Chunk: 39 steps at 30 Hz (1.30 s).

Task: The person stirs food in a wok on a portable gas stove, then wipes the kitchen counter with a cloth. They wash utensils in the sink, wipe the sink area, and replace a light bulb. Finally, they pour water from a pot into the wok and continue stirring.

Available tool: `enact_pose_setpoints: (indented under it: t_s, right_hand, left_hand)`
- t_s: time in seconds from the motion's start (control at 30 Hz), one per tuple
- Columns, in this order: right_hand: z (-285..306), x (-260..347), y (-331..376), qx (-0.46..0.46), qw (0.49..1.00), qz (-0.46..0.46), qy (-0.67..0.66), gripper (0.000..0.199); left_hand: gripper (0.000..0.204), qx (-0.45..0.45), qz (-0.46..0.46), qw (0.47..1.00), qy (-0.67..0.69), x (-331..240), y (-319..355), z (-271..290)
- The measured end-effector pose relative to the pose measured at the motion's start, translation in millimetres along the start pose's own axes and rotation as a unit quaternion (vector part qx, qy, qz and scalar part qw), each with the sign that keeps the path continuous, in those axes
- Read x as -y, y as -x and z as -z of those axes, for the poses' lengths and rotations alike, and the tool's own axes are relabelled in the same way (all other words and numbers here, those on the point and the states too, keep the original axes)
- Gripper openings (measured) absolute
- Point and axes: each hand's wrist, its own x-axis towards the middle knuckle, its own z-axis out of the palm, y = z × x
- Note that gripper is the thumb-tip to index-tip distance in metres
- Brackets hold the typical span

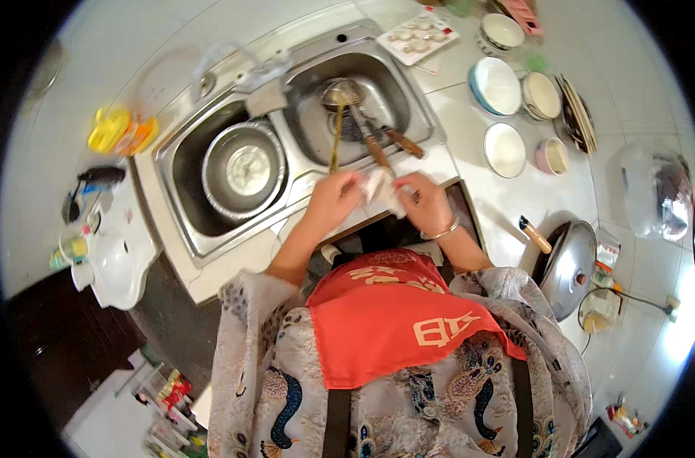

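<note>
Between my two hands, in front of the sink's near edge, hangs a crumpled, whitish, thin piece that looks like cloth or tissue [381, 191]; its kind is blurred. My left hand [337, 197] pinches it on one side. On its other side my right hand [426, 203], with a bracelet at the wrist, closes its fingers on it. Just beyond, in the right-hand basin [302, 69], lie a metal skimmer [342, 93] and wooden-handled utensils [378, 150]. A thin yellowish stick [337, 137] leans over the basin's near rim.
A metal bowl [211, 164] sits in the left basin, below the faucet [256, 75]. Several bowls [505, 150] stand on the right counter, beside a lidded wok [570, 267] with a wooden handle. A pack of round white items [418, 37] lies behind the sink.
</note>
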Motion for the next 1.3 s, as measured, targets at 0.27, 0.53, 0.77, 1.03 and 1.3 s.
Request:
enact_pose_setpoints:
  t_s: [0.27,0.53,0.77,1.03,1.3]
  right_hand:
    - [-128,-5,3,0.041,0.971,0.189,0.138,0.02]
    - [-164,-42,35,0.159,0.9,0.215,0.345,0.049]
    - [-220,-12,46,0.21,0.888,0.232,0.337,0.055]
    - [-305,42,67,0.185,0.891,0.166,0.379,0.067]
    - [-295,41,69,0.322,0.85,0.233,0.347,0.061]
  left_hand:
    - [0.027,-0.277,-0.034,0.953,-0.115,104,111,17]
    - [0.058,-0.131,-0.075,0.936,-0.317,121,132,-25]
    - [0.07,-0.198,0.012,0.9,-0.389,157,168,12]
    - [0.056,-0.241,0.053,0.87,-0.428,195,214,64]
    - [0.055,-0.315,0.1,0.853,-0.403,225,253,80]
